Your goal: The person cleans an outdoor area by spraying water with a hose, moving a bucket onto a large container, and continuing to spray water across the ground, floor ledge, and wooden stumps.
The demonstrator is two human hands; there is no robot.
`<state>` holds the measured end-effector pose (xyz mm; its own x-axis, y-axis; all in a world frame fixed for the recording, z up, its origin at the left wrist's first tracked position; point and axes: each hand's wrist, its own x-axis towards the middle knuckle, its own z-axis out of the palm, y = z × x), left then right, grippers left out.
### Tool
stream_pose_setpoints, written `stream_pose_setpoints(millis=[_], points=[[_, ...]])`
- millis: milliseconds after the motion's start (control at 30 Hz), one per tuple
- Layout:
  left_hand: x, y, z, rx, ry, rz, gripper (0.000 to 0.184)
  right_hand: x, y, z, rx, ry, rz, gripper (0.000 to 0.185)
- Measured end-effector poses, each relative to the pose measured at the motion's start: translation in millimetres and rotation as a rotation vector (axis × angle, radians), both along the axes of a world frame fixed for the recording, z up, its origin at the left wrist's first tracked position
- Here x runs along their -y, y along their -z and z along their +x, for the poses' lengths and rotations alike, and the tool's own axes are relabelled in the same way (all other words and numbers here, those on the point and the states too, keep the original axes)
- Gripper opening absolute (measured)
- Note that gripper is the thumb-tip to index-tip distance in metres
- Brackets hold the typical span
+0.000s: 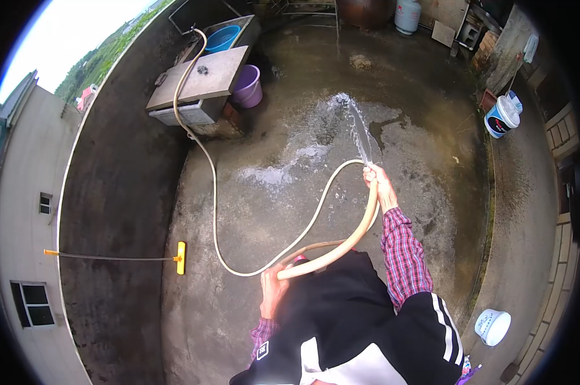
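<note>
My right hand point(381, 185) is closed around the end of a beige hose point(333, 258), ahead of my body. Water point(360, 131) shoots from that end and splashes on the wet concrete floor farther off. Near my waist, my left hand point(272, 292) grips a lower stretch of the same hose. From there the hose loops over the floor to the left, then climbs across a stone slab to the tap end by the wall. Part of the hose is hidden behind my hands and body.
A yellow-headed squeegee point(181, 258) leans on the left wall. Near the stone slab point(200, 74) are a blue basin point(222, 38) and a purple bucket point(247, 86). White buckets point(493, 327) stand at right, and a gas cylinder point(407, 16) at the back.
</note>
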<state>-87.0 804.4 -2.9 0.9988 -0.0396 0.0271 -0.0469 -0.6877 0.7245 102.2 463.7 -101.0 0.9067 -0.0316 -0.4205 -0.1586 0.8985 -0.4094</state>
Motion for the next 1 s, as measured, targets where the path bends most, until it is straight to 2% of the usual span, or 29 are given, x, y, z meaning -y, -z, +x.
stream_pose_setpoints(millis=[100, 167, 233, 333, 433, 500, 667, 767, 833, 933, 1000], points=[[-34.1, -10.1, 7.6, 0.060, -0.063, -0.067, 0.021, -42.5, -12.9, 6.6, 0.039, -0.057, -0.109, 0.009], [-59.4, -14.3, 12.9, 0.102, -0.110, -0.054, 0.022, -69.4, -16.1, 18.4, 0.074, -0.140, -0.070, 0.010], [-82.2, -20.3, 24.4, 0.113, -0.150, -0.063, 0.021, -94.6, -25.2, 29.0, 0.033, -0.025, -0.028, 0.011], [-102.4, -45.9, 55.3, 0.293, -0.176, -0.058, 0.021, -125.5, -58.4, 38.2, 0.087, -0.027, 0.043, 0.010], [-120.3, -56.4, 89.0, 0.372, -0.156, 0.006, 0.020, -140.0, -66.7, 61.6, 0.149, 0.007, 0.068, 0.010], [-129.4, -53.6, 109.2, 0.350, -0.120, 0.037, 0.019, -143.1, -59.7, 80.2, 0.090, 0.091, 0.137, 0.009], [-137.4, -27.4, 134.0, 0.221, 0.044, 0.144, 0.019, -143.4, -46.9, 122.6, 0.103, -0.003, -0.050, 0.013], [-145.2, -7.4, 153.4, 0.122, 0.084, 0.037, 0.011, -150.4, -14.0, 153.5, 0.070, 0.033, -0.110, 0.017], [-147.7, -13.3, 170.2, -0.012, 0.149, -0.038, 0.010, -162.7, -1.0, 165.8, 0.044, 0.063, -0.186, 0.016], [-148.7, -34.7, 204.2, -0.170, 0.253, -0.106, 0.023, -177.7, 20.4, 189.9, 0.063, 0.056, -0.107, 0.013], [-155.8, -31.0, 224.8, -0.196, 0.178, -0.114, 0.027, -190.5, 16.7, 202.0, -0.034, 0.139, -0.085, 0.013]])
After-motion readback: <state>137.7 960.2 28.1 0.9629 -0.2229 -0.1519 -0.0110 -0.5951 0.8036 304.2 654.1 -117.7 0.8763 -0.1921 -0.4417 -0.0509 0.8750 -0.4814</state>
